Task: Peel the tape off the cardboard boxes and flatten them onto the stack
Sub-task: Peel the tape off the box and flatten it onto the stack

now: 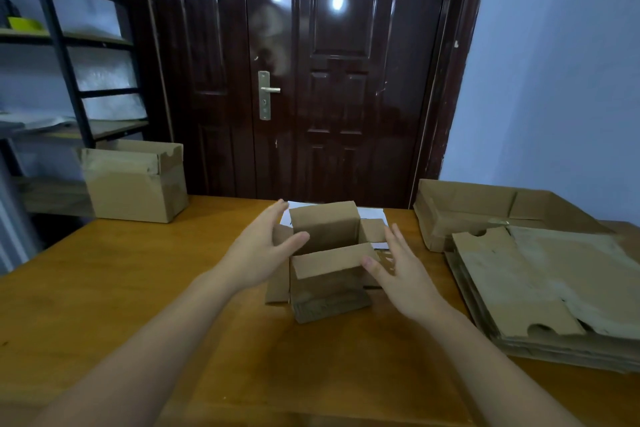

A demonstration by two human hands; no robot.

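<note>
While the small box stands in the middle of the table with its top flaps up, both hands are right beside it, one on each side. The left hand is at the left wall, with its fingers straight and spread, and its thumb lies against the left edge of the box. It does not look like a firm hold. The right hand is at the right side, fingers wide and straight, with its thumb tip touching the near flap. I cannot tell if the other fingers touch the box.

So the box sits between the two palms, and both hands are about as near. Its long side runs left to right, from one palm to the other. I think the next move is to press in from both sides, or lift the box to find the tape. I cannot see any tape from here.

Off to the right lies the stack of flat boxes, nearer the right hand. Another big box waits at the far left.
</note>
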